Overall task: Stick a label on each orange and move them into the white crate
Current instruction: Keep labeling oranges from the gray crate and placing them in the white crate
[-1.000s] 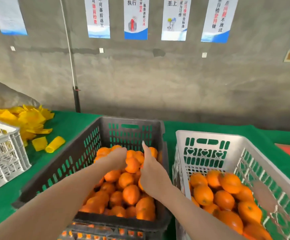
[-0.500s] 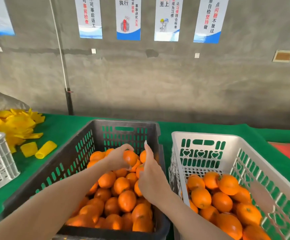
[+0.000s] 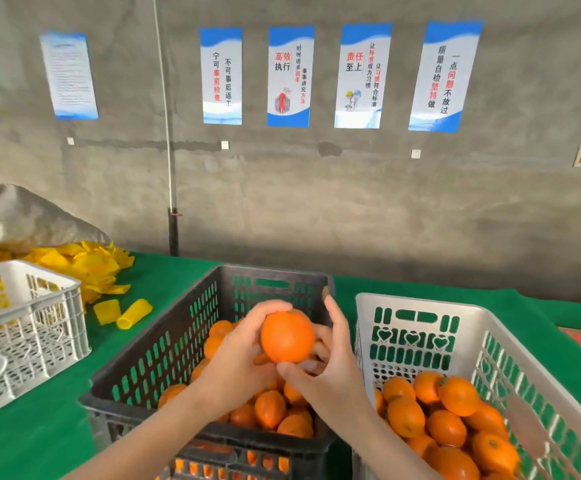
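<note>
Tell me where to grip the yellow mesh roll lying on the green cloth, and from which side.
Grip the yellow mesh roll across its middle, coming from above. It lies on its side on the green cloth, so fingers can probably close on its two long curved flanks.

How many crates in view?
3. The left white crate at the frame's edge; the black crate in the middle, holding oranges; the right white crate, also holding oranges. Slots below the black crate hint at a fourth, mostly hidden.
</note>
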A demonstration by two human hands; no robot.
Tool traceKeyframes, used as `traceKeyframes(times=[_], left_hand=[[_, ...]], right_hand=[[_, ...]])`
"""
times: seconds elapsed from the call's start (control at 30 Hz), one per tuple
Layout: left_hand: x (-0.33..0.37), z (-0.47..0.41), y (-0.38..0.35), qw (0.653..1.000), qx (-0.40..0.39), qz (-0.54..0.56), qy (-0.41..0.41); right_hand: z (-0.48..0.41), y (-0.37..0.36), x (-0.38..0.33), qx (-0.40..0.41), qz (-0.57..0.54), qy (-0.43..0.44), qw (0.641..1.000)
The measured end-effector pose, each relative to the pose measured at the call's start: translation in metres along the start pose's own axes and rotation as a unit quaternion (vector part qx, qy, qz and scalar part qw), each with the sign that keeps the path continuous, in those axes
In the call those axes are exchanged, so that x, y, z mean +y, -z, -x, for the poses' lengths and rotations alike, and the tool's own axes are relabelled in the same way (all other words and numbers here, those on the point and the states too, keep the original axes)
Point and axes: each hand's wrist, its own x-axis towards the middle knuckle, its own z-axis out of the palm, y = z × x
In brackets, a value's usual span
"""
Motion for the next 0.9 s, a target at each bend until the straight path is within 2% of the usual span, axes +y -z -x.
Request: traceKeyframes(times=[0.07, 0.13, 0.2, 0.27, 0.33, 0.4, 0.47, 0.57, 0.63, 0.9], left_hand=[[0.019, 0.009, -0.004, 0.982, -0.049, 0.175, 0.061], [0.035, 0.017, -0.016, 0.942, -0.078, 0.292, 0.145], [0.048, 0.024, -0.034, 0.931, -0.048, 0.31, 0.185], [0.058, 0.028, -0.051, 0.922, 0.022, 0.327, 0.206], [0.066, 0.034, -0.064, 0.888, 0.069, 0.393, 0.23], [0.071, 0.039, -0.073, 0.854, 0.087, 0.445, 0.255], [0.076, 0.046, -0.083, 0.836, 0.069, 0.468, 0.278], [0.082, 0.056, -0.1, 0.821, 0.036, 0.476, 0.312], [0.085, 0.061, -0.111, 0.814, 0.025, 0.48, 0.327], [0.096, 0.067, -0.129, 0.827, -0.023, 0.481, 0.289]], right_hand=[[0.012, 0.01, -0.012, 0.024, -0.02, 0.007, 0.999], [0.024, 0.02, -0.019, 0.038, -0.022, 0.005, 0.999], [0.038, 0.029, -0.024, 0.041, 0.002, -0.003, 0.999], [0.052, 0.039, -0.029, 0.031, 0.021, -0.016, 0.999], [0.064, 0.056, -0.034, 0.012, 0.004, -0.047, 0.999], [0.076, 0.076, -0.043, -0.003, -0.034, -0.089, 0.995], [0.087, 0.095, -0.051, 0.013, -0.022, -0.108, 0.994], [0.101, 0.111, -0.056, 0.059, -0.012, -0.095, 0.994], [0.109, 0.113, -0.058, 0.054, 0.007, -0.092, 0.994], [0.121, 0.114, -0.047, 0.045, 0.134, -0.04, 0.989]])
